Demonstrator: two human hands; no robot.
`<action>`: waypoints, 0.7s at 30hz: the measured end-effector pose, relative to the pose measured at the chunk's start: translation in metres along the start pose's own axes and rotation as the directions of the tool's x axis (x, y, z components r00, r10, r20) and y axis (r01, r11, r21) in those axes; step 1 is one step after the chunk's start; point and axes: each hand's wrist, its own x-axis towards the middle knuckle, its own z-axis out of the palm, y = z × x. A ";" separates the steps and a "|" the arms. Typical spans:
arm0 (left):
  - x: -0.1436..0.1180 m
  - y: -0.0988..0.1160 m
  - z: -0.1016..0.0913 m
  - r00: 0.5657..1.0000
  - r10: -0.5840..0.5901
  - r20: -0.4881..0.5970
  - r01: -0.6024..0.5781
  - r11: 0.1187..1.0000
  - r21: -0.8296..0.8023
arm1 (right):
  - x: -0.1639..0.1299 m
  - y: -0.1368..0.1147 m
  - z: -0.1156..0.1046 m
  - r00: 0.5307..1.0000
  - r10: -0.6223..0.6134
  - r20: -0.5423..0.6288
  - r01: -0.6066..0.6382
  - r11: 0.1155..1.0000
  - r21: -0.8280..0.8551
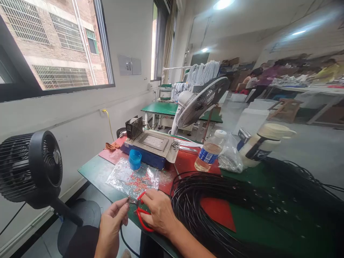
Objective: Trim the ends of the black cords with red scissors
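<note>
My right hand point(159, 211) grips a pair of red-handled scissors point(143, 220), its fingers through the loops. The blades point left and meet the fingertips of my left hand point(114, 218). Between thumb and fingers, that left hand pinches the end of a black cable point(124, 238), which hangs down past the table edge. The very tip at the blades is too small to make out. Just beyond the hands, many tiny red and orange pieces point(138, 182) lie scattered on a clear plastic sheet point(115, 175), beside a blue cup point(135, 160).
A thick bundle of black cables point(188, 193) covers the table's right side. Behind the cup sits a blue heating-plate machine point(149, 156). A bottle point(209, 152), a plastic bag point(231, 157) and a jug point(262, 143) stand back right. A black fan point(40, 165) is at left; people work far right.
</note>
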 end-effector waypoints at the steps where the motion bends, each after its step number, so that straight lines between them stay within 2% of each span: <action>1: -0.001 0.001 0.000 1.000 0.000 -0.002 0.000 1.000 -0.002 | 0.000 0.000 0.000 1.000 -0.004 -0.007 0.004 1.000 -0.005; 21: -0.004 0.002 -0.003 1.000 -0.021 0.012 0.021 0.999 -0.037 | -0.003 -0.002 0.001 0.995 -0.022 -0.099 0.017 0.999 -0.049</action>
